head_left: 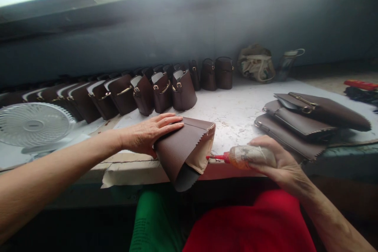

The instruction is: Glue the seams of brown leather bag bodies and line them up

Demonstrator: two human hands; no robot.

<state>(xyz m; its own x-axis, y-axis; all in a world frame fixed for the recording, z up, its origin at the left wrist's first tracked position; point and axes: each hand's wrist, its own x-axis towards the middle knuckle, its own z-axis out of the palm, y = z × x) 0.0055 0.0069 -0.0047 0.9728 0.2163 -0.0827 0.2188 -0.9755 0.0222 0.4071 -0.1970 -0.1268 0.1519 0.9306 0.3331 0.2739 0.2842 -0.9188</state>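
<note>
a brown bag [177,151] is being held on its side at the near edge of the desk [230,110], its open end jutting past that edge. the bag is being clasped by the left grip [150,132], fingers laid across its top. a glue bottle [240,155] is being gripped by the right grip [279,161], its red tip being aimed at the pale lining. flat bags [295,120] are lying stacked at right, a fan [34,124] is standing at left, and upright bags [184,92] are standing farther back.
</note>
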